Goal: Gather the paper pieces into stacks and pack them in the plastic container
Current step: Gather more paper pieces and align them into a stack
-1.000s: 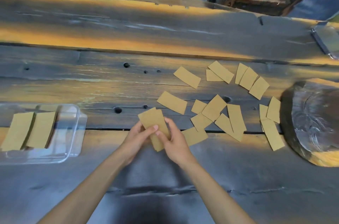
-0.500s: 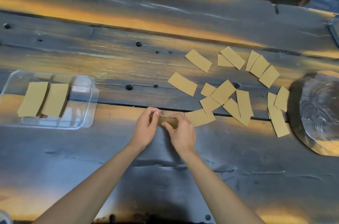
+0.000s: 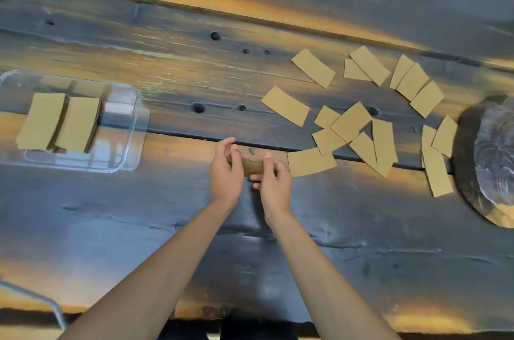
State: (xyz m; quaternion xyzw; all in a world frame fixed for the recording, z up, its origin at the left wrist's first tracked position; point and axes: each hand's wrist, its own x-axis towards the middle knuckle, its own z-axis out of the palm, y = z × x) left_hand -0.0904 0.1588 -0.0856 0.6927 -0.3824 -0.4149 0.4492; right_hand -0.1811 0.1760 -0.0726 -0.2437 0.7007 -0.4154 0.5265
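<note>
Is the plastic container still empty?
No, the plastic container already holds two stacks of paper pieces side by side, while both hands grip another stack over the table.

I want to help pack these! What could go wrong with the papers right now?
The stack stands on its edge between the left hand and right hand; if either grip loosens, it could fan out. The loose piece lies right beside the right hand and could get nudged. The plastic container already holds two stacks, so a hasty drop might knock them askew.
</note>
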